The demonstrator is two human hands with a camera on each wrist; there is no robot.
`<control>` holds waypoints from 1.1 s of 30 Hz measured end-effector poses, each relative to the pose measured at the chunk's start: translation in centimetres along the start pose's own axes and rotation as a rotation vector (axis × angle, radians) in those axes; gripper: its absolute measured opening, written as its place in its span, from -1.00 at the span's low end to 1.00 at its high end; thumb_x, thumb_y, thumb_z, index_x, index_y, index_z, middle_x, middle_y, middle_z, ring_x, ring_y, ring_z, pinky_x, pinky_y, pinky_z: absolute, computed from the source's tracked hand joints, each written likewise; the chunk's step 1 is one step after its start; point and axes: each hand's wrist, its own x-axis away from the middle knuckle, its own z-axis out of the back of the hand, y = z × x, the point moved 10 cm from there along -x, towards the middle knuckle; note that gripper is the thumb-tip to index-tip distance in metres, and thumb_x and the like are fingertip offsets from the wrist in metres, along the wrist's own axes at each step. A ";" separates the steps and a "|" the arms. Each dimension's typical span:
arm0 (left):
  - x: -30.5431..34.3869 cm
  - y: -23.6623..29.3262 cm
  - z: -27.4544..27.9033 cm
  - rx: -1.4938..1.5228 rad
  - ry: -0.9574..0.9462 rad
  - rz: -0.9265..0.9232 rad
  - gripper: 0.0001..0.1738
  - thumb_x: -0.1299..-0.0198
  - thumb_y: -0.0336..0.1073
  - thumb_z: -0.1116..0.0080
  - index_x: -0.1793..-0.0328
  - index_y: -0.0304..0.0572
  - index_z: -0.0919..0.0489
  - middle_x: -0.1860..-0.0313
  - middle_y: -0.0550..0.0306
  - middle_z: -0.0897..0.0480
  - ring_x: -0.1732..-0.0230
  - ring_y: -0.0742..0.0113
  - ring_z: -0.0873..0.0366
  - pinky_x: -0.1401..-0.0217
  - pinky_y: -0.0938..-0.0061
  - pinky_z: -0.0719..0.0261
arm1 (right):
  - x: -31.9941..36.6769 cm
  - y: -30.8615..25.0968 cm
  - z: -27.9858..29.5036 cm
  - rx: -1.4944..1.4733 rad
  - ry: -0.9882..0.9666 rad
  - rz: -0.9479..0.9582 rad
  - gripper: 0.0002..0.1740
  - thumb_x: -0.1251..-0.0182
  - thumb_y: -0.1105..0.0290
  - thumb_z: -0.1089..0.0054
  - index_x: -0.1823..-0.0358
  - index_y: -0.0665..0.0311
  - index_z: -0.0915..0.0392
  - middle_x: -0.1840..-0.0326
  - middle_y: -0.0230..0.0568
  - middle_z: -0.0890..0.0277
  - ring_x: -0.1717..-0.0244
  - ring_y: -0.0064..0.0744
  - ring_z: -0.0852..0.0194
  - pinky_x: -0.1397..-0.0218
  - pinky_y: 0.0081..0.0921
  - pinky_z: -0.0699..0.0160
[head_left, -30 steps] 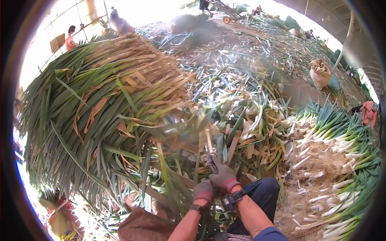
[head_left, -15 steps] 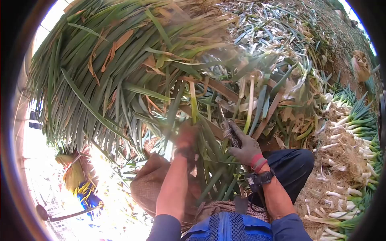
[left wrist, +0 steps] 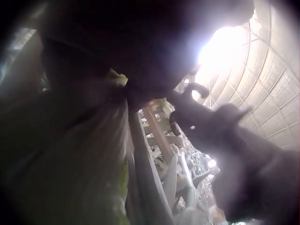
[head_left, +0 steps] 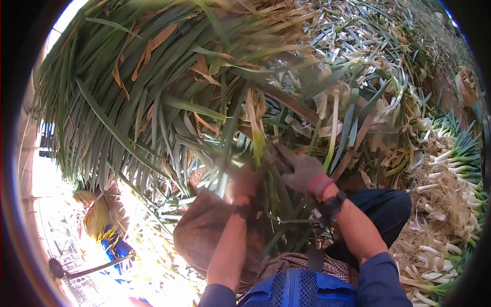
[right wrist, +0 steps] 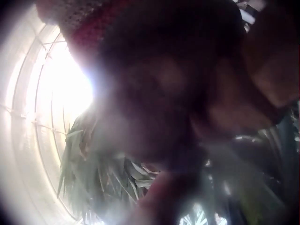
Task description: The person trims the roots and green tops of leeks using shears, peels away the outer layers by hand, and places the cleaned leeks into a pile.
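My left hand, gloved and blurred, grips a leek with a yellow-green stalk and a dry, papery upper end. Broad leek leaves fill the left of the left wrist view. Close to its right, my right hand in a grey glove with a red cuff grips a slim hand tool with a dark handle, its tip by the stalk. In the right wrist view the dark glove hides most of the grip. Wooden slats lie just beyond both hands, with a pale leek across them.
A big heap of untrimmed leeks rises at the left. Leaf scraps cover the ground ahead. Rows of cleaned leeks with roots lie at the right, beyond my knee. Brown sacking drapes over my left leg.
The view has tipped downward since a second ago. My hands parted, then came together again at the leek in the left hand, with the tool moving in toward its stalk.
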 end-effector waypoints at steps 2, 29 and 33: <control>0.2 -0.4 -0.2 0.011 -0.010 0.027 -0.51 -0.31 -0.05 -0.37 -0.21 -0.23 -0.79 0.05 -0.11 -0.86 0.03 0.05 -0.83 -0.10 0.20 -0.71 | -3.1 0.2 0.4 0.034 0.069 0.019 0.00 -0.10 0.08 -0.31 -0.69 -0.08 -0.30 0.09 0.27 -0.70 -0.01 0.34 -0.68 -0.19 0.10 -0.61; 10.9 -0.4 -5.8 -0.266 -0.093 0.014 -0.35 -0.32 0.22 -0.23 -0.07 -0.29 -0.78 0.08 -0.35 -0.80 -0.05 -0.33 -0.77 -0.19 -0.07 -0.67 | 5.9 2.5 1.2 0.116 0.014 -0.143 0.08 -0.12 0.07 -0.36 -0.76 -0.24 -0.18 -0.03 0.29 -0.65 -0.10 0.28 -0.69 -0.23 0.04 -0.63; 12.0 1.4 -5.3 -0.248 -0.048 -0.040 -0.39 -0.32 0.21 -0.23 -0.05 -0.24 -0.78 0.07 -0.34 -0.80 -0.06 -0.33 -0.76 -0.18 -0.09 -0.66 | 7.9 4.4 1.1 0.057 -0.006 -0.155 0.07 -0.12 0.10 -0.37 -0.76 -0.22 -0.19 0.02 0.27 -0.69 -0.06 0.29 -0.70 -0.21 0.03 -0.64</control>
